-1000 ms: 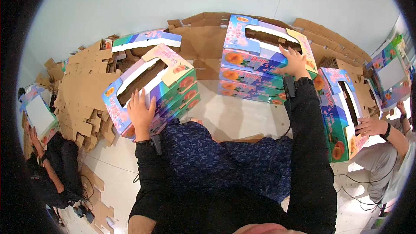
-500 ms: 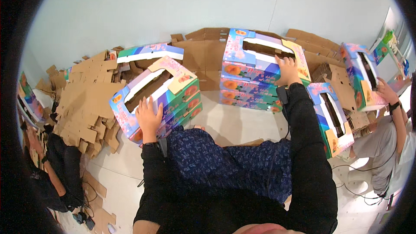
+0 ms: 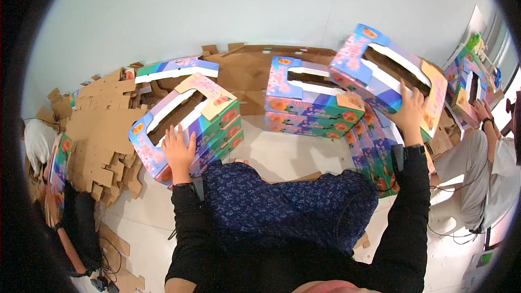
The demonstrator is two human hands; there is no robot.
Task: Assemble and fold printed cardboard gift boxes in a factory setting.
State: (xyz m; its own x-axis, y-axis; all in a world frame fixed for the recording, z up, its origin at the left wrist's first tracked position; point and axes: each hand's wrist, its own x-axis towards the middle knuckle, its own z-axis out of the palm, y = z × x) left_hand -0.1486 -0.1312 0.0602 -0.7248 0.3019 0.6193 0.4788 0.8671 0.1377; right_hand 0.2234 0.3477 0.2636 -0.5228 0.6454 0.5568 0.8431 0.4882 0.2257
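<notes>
My right hand (image 3: pixel 411 109) grips a colourful fruit carton (image 3: pixel 355 76) by the edge of its slot, its thumb on the side. That carton is tilted and raised above a stack of like cartons (image 3: pixel 369 149) on the right, whose top it hides. My left hand (image 3: pixel 178 150) lies with fingers spread on the near edge of the top carton (image 3: pixel 220 95) of the left stack. Between the two hands stands the middle stack of cartons (image 3: pixel 279 106), with no hand on it. All cartons carry blue, pink and green print with orange fruit and a long white-edged opening.
Flattened brown cardboard (image 3: pixel 97 135) is heaped at the left. Brown cardboard panels (image 3: pixel 239 73) lean along the pale wall (image 3: pixel 190 11). Another person on the right holds a carton (image 3: pixel 468 95). At the left edge a person's arm (image 3: pixel 70 252) shows beside another carton.
My right hand has lifted the top carton off the middle stack and carried it to the right. My left hand stays on the left stack. The co-worker's carton on the right moved back.
</notes>
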